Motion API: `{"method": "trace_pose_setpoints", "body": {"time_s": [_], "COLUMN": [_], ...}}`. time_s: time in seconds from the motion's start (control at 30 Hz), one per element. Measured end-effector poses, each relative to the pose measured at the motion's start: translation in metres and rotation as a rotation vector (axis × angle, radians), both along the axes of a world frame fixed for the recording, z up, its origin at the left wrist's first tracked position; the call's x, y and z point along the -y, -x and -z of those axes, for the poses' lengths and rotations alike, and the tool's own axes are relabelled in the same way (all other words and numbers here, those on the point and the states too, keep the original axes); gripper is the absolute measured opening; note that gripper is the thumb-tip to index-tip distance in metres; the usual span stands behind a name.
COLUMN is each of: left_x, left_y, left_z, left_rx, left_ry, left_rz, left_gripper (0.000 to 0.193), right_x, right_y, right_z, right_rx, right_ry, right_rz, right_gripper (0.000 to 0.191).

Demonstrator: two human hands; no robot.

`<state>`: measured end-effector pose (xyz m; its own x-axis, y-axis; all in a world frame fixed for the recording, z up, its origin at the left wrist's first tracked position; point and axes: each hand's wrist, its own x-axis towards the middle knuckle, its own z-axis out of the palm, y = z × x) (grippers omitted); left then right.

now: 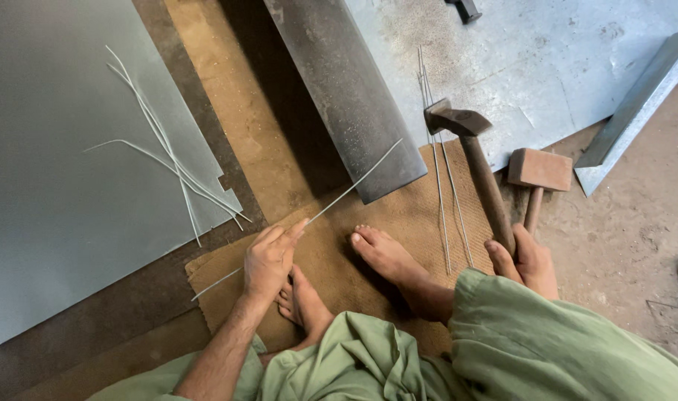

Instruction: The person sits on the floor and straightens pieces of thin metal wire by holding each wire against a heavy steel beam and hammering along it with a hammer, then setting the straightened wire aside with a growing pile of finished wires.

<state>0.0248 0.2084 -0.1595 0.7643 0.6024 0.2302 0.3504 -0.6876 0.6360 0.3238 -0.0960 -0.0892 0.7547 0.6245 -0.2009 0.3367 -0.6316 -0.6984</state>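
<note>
**Hands on a metal strip and a hammer, seen from the head camera**

Packages, labels and signs do not show in this view; the things here are bare metal, wood and cloth.

At near left, the left hand [268, 256] is closed on a thin metal strip [354, 183], pinching it between thumb and fingertips. The strip runs from the mat at near left, up through the hand, and its far end lies across the near end of a heavy dark steel bar [339, 82] that slants in from the far centre.

At near right, the right hand [524, 260] is wrapped shut around the wooden handle of a steel-headed hammer [472, 160], whose head points far, beside the bar. Just right of it lies a wooden mallet [538, 172] on the floor, its handle reaching toward the same hand.

Between bar and hammer, several straight thin strips [443, 200] lie on a brown woven mat [405, 215]. The person's bare feet rest on this mat, between the two hands.

At far left, a large grey metal sheet [49, 193] carries a loose tangle of cut slivers [168, 156]. At far right lies another sheet [547, 59] and a folded metal angle piece [636, 111].
</note>
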Motion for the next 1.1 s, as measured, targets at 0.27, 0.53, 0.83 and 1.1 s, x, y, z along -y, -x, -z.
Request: {"method": "trace_pose_setpoints", "body": {"time_s": [0.27,0.53,0.83,1.1], "left_x": [0.000,0.002,0.003,0.006], "left_y": [0.007,0.015,0.016,0.014], "left_z": [-0.012,-0.018,-0.023,-0.029], "left_rx": [-0.033,-0.142,-0.165,-0.174], "left_ry": [-0.131,-0.083,-0.016,-0.037], "left_rz": [0.008,0.022,0.023,-0.011], "left_gripper": [0.052,0.056,0.046,0.046], "right_x": [-0.027,-0.024,-0.024,-0.023], "right_y": [-0.018,-0.015,-0.008,-0.009], "right_z": [-0.006,-0.007,0.000,-0.002], "right_rx": [0.033,0.093,0.145,0.126], "right_ry": [0.192,0.186,0.218,0.122], "right_rz": [-0.089,-0.183,-0.191,-0.106], "right_gripper": [0.028,0.035,0.035,0.030]}}
